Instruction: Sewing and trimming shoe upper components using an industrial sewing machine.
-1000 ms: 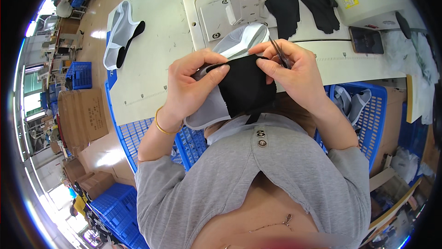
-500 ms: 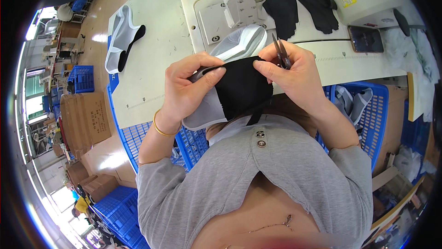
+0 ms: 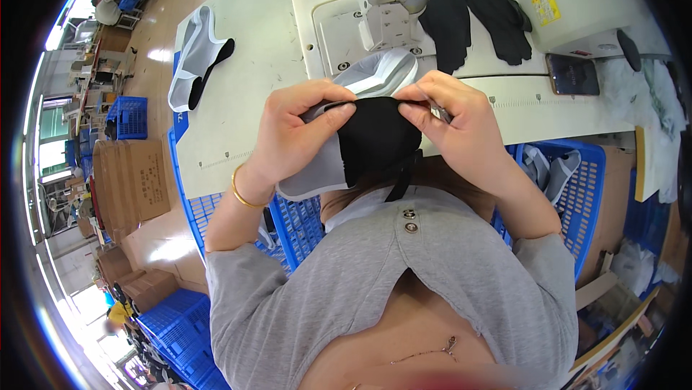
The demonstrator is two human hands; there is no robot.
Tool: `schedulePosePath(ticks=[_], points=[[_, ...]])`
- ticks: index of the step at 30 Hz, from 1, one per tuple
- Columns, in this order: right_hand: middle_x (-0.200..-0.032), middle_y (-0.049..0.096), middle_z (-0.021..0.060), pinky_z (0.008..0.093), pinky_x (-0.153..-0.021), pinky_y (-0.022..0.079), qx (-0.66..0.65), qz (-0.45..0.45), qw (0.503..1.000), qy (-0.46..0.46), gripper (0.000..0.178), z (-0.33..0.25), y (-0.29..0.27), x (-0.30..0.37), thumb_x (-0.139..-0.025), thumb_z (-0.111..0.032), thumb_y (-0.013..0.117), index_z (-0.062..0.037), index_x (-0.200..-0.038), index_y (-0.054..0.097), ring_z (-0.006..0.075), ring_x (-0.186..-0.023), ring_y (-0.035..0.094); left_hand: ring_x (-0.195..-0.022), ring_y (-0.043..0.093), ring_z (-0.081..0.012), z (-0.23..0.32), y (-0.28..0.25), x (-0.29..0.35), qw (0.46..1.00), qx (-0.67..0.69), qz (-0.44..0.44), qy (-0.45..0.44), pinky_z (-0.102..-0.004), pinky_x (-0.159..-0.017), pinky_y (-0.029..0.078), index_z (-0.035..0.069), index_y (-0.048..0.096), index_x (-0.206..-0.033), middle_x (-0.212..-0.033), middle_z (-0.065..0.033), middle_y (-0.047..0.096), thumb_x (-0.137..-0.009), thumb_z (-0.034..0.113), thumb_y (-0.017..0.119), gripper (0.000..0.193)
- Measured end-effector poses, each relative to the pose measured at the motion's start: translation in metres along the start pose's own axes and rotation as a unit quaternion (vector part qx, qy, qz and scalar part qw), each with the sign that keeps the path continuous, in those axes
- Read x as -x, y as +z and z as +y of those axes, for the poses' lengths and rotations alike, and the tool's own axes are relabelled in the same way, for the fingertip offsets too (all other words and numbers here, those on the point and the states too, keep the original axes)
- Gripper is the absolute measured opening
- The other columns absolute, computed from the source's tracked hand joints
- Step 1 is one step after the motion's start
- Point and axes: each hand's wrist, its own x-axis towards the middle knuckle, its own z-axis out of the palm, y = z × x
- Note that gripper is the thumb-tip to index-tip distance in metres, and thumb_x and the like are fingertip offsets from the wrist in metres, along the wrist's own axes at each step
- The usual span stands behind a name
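Observation:
A grey and black sewn fabric piece (image 3: 378,134) is stretched between my hands, its black panel hanging toward my lap. My left hand (image 3: 299,127) pinches the panel's upper left edge between thumb and fingers. At the upper right corner, my right hand (image 3: 454,116) pinches the same edge. Dark thread snips (image 3: 442,112) are tucked in my right hand, mostly hidden by the fingers. Just beyond the panel, a pale grey and white fabric part (image 3: 376,73) lies on the table by the sewing machine (image 3: 389,11); whether it joins the held piece I cannot tell.
Another grey and black piece (image 3: 196,58) lies at the table's (image 3: 259,51) left. Black gloves (image 3: 447,26) and a phone (image 3: 573,75) rest at the right. Blue baskets (image 3: 582,195) with fabric pieces stand below the table edge. A cardboard box (image 3: 130,181) sits on the floor.
The snips' blades, which pointed up from my right hand, are now largely covered by its fingers. Both hands keep their pinch on the black panel, and the view has shifted slightly.

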Motion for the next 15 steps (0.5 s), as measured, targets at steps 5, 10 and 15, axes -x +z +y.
schedulePosePath(ticks=[5,10,15], points=[[-0.074,0.056,0.0100,0.0404,-0.062,0.048,0.184,0.084,0.958,-0.204,0.017,0.001,0.010,-0.019,-0.074,0.003,0.065,-0.0028,-0.089,0.059,0.0307,-0.068,0.057,-0.075,0.055,-0.0081,0.020,-0.023,-0.032,0.983,-0.173,-0.011,0.063,-0.0227,-0.070,0.043,-0.003,0.067,-0.093,-0.081,-0.0041,0.065,-0.085,0.001,0.066,0.009],[-0.071,0.060,0.0116,0.0336,-0.057,0.047,0.033,0.110,0.990,-0.084,0.011,0.010,0.032,-0.030,-0.084,0.001,0.064,-0.0028,-0.090,0.056,0.0239,-0.065,0.062,-0.076,0.057,-0.0053,0.027,-0.049,-0.081,0.989,-0.144,-0.029,-0.011,-0.0202,-0.070,0.046,-0.002,0.069,-0.087,-0.079,0.0001,0.066,-0.083,0.008,0.073,0.012],[-0.068,0.055,-0.0010,0.0236,-0.057,0.040,-0.150,0.162,0.974,0.042,0.010,0.003,0.038,-0.040,-0.094,-0.009,0.064,-0.0008,-0.093,0.059,0.0033,-0.065,0.048,-0.087,0.060,-0.0072,0.026,-0.065,-0.126,0.987,0.053,-0.129,-0.080,-0.0211,-0.079,0.047,0.003,0.069,-0.094,-0.092,0.0000,0.067,-0.082,0.011,0.076,0.016]])
